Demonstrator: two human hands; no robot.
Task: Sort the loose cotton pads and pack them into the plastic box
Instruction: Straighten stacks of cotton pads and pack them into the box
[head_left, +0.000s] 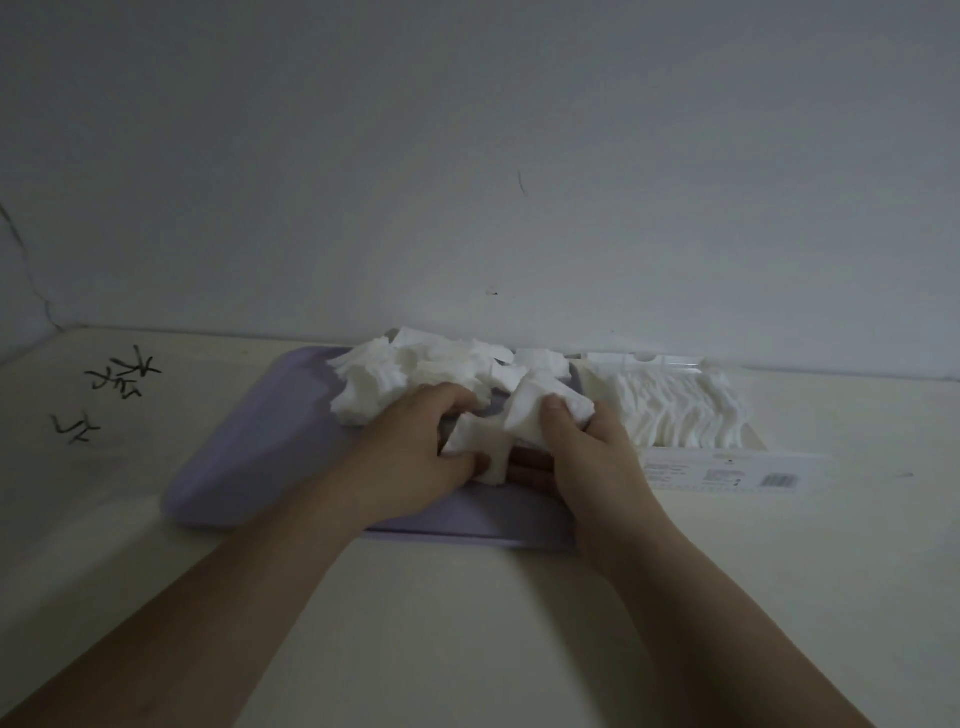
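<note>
Some black marks (122, 376) are drawn on the pale table (467, 623), far out to the left of the left hand. Closer in, a purple tray (249, 457) lies flat under both hands and sticks out past the left one. On the tray, just behind the left hand and touching its fingers, sits a messy pile of loose cotton pads (415, 369), all crumpled and pointing every which way. The left hand (415, 457) is curled, and its thumb pinches the near end of a small bunch of pads (498, 436). That bunch sits between the two hands, which are close together. The right hand (587, 457) grips the other end, with its thumb on top and its fingers underneath. Just to the right of the right hand is the plastic box (727, 470), clear and low, with a paper label on its near side. Inside it, neat pads (675, 410) stand in rows, but I cannot tell how much room is left. I think the hands are tidying the bunch before it goes in. The pads are soft and light, so a loose grip could let some slip out and drop on the tray. A hard squeeze could bend them, and then they would not lie flat. Pushing the bunch into a tight gap could knock the neat rows crooked or shove the light box along the table.
</note>
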